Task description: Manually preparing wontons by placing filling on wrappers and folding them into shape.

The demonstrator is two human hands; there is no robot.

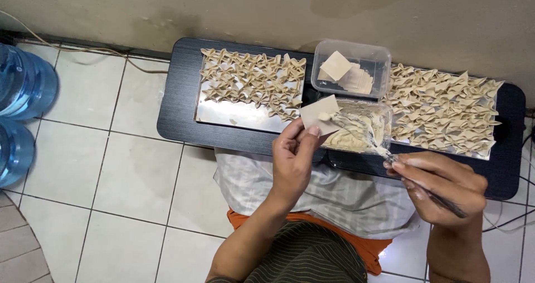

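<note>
1. Nearest to me I see the lap: a striped pale cloth [334,196] over orange fabric, with both forearms rising from it.
2. My left hand [292,160] is raised over the near edge of the tabletop [178,115], thumb and fingers pinching a square dough wrapper [319,114] by its lower corner. A small dab of filling sits on the wrapper's right side.
3. My right hand [440,185] is to the right and slightly nearer, fingers closed around a thin dark-handled utensil [440,198]. Its tip points up and left, smeared with filling.
4. Just beyond the utensil's tip, between the two hands, a clear container of pale filling [362,129] lies on the tabletop, touching the wrapper's edge in this view.
5. Beyond that stands a clear plastic box [350,68] holding a stack of flat square wrappers.
6. Beyond and left of the left hand, a metal tray [234,114] carries rows of folded dumplings [253,82] over its far part; its near strip is bare.
7. Beyond the right hand, a second tray [443,113] is filled with folded dumplings.
8. Far left of the left hand, two blue water jugs [22,82] stand on the tiled floor [83,166].
</note>
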